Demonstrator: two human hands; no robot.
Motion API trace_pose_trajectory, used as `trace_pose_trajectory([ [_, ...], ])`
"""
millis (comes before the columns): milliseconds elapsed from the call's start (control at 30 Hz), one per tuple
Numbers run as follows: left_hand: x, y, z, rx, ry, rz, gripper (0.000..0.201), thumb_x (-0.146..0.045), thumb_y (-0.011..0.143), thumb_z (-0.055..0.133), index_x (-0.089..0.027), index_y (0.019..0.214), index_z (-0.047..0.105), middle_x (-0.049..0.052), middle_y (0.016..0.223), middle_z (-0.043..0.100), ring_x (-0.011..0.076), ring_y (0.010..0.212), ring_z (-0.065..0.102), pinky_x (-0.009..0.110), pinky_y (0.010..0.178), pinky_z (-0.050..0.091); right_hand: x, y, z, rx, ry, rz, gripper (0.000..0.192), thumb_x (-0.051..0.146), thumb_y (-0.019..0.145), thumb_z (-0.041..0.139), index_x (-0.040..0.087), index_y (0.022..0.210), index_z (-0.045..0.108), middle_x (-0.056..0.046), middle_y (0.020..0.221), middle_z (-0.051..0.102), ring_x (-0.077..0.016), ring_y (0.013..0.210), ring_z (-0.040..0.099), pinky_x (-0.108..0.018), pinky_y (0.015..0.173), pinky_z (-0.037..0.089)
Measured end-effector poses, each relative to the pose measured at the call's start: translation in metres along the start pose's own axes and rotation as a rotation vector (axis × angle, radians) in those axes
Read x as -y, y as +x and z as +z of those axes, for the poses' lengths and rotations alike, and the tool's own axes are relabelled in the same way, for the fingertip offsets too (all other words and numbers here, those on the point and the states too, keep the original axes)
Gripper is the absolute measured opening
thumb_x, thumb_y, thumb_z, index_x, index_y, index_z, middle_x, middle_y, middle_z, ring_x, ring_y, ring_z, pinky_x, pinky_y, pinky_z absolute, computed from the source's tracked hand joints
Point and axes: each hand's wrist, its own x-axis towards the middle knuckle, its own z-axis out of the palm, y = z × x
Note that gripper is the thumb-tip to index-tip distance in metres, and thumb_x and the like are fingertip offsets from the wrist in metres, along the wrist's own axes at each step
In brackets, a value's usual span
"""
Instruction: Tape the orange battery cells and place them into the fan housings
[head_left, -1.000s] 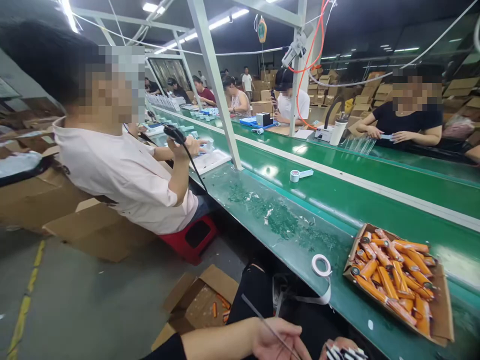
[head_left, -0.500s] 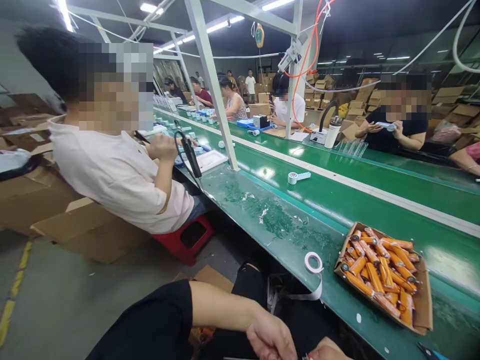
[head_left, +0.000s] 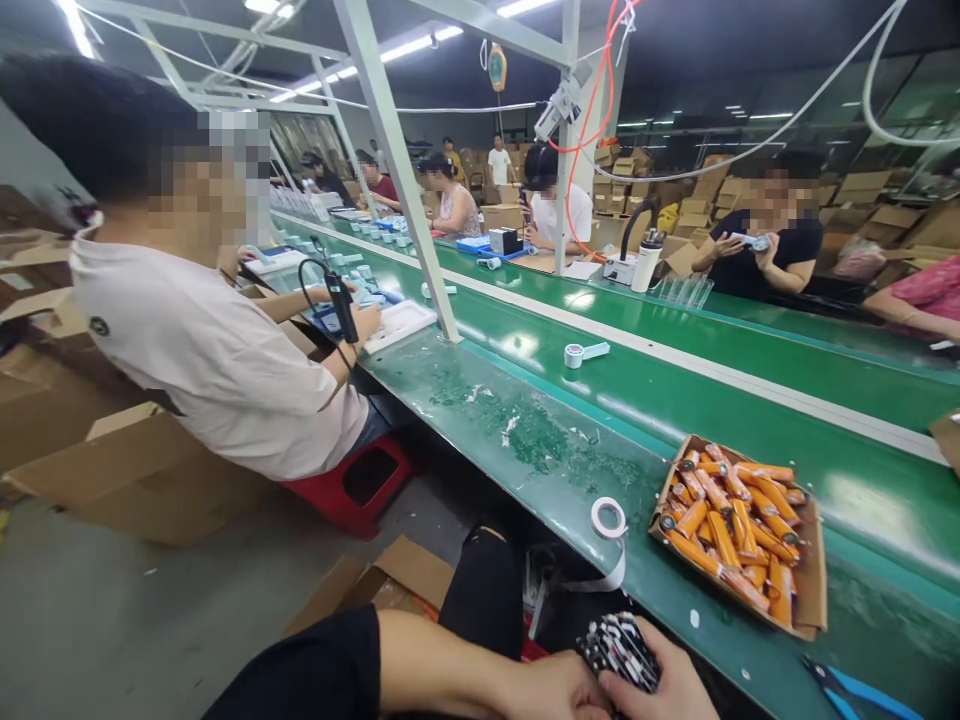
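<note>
Cardboard boxes (head_left: 142,470) are stacked on the floor at the far left, and just beside them a co-worker in a pale shirt (head_left: 210,360) is seated on a red stool (head_left: 352,485), with a black corded tool (head_left: 341,308) gripped upright over a white tray (head_left: 401,322) at the near edge of the green bench (head_left: 570,450). An open carton (head_left: 390,585) is seen on the floor below the bench edge. At the bottom of the view the left hand (head_left: 551,692) is brought against the right hand (head_left: 660,690), in front of the near edge of the bench and off its surface. A bundle of black and white pieces (head_left: 621,650) is clasped between the two hands, the right fingers curled up around its side; the left fingers are cut off by the frame, so how they are closed cannot be told. A roll of white tape (head_left: 609,518) is stood at the near edge, its loose end hung down over it. Farther back, another tape roll (head_left: 574,355) is laid on the belt. A shallow cardboard tray (head_left: 814,590) filled with orange cylinders (head_left: 731,520) is set just right of the nearer roll, and blue-handled pliers (head_left: 855,690) are laid at the bottom right corner.
</note>
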Motion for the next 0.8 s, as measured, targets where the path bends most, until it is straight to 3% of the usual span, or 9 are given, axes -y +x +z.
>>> trace_pose_trajectory([
  [133,-0.034,-0.004,0.016,-0.056,0.267,0.081,0.019,-0.030,0.099,0.063,-0.022,0.085,0.073,-0.002,0.071,0.070,0.0133,0.064,0.062,0.021,0.066,0.049,0.041,0.002,-0.019,-0.044,0.029,0.053,0.035,0.040,0.062,0.088,0.023,0.092,0.086,-0.006,0.090,0.083,-0.0329,0.083,0.076,-0.040,0.079,0.065],
  [233,-0.047,-0.019,0.021,-0.042,0.480,0.155,0.020,-0.025,0.100,0.059,-0.021,0.098,0.078,0.004,0.084,0.080,0.0176,0.075,0.074,0.023,0.076,0.056,0.054,-0.016,-0.033,-0.134,0.293,0.094,0.040,0.045,0.062,0.095,0.021,0.088,0.076,-0.005,0.079,0.079,-0.0279,0.073,0.073,-0.037,0.071,0.062],
  [333,-0.030,-0.029,-0.002,-0.165,0.537,0.180,0.036,-0.028,0.108,0.044,-0.020,0.106,0.080,0.010,0.102,0.084,0.0231,0.096,0.081,0.030,0.092,0.062,0.062,-0.044,-0.059,-0.211,0.658,0.052,0.063,0.051,0.052,0.103,0.024,0.098,0.070,-0.002,0.074,0.076,-0.0269,0.066,0.073,-0.037,0.065,0.060],
  [433,0.005,-0.026,-0.040,-0.334,0.524,0.122,0.049,-0.037,0.111,0.034,-0.020,0.113,0.080,0.011,0.116,0.084,0.0262,0.109,0.081,0.036,0.103,0.063,0.073,-0.071,-0.105,-0.516,0.730,-0.022,0.071,0.062,0.048,0.103,0.027,0.099,0.069,-0.001,0.087,0.078,-0.0187,0.057,0.065,-0.030,0.052,0.055],
  [533,0.034,-0.024,-0.070,-0.334,0.571,0.015,0.050,-0.042,0.110,0.034,-0.021,0.115,0.080,0.008,0.113,0.085,0.0268,0.105,0.082,0.034,0.098,0.065,0.081,-0.095,-0.171,-0.870,0.590,-0.130,0.067,0.070,0.049,0.101,0.026,0.090,0.069,-0.002,0.104,0.079,-0.0134,0.062,0.059,-0.026,0.053,0.053],
  [667,0.052,-0.021,-0.089,-0.270,0.743,-0.154,0.051,-0.040,0.109,0.034,-0.021,0.125,0.078,0.009,0.126,0.082,0.0290,0.115,0.080,0.036,0.099,0.063,0.080,-0.111,-0.278,-1.224,0.163,-0.255,0.058,0.059,0.058,0.102,0.021,0.089,0.072,-0.005,0.106,0.080,-0.0176,0.081,0.068,-0.030,0.069,0.057],
  [733,0.057,-0.015,-0.094,-0.211,0.824,-0.255,0.052,-0.040,0.111,0.032,-0.021,0.132,0.076,0.010,0.135,0.079,0.0301,0.122,0.078,0.038,0.102,0.062,0.075,-0.114,-0.325,-1.321,-0.203,-0.151,0.053,0.060,0.083,0.079,0.008,0.096,0.075,-0.010,0.113,0.079,-0.0211,0.099,0.073,-0.034,0.082,0.053],
  [800,0.061,-0.006,-0.097,-0.131,0.893,-0.377,0.054,-0.039,0.113,0.029,-0.021,0.137,0.074,0.011,0.139,0.077,0.0311,0.126,0.076,0.040,0.104,0.061,0.068,-0.116,-0.357,-1.285,-0.527,0.074,0.059,0.055,0.092,0.064,-0.002,0.104,0.074,-0.017,0.117,0.077,-0.0264,0.108,0.072,-0.040,0.089,0.049],
])
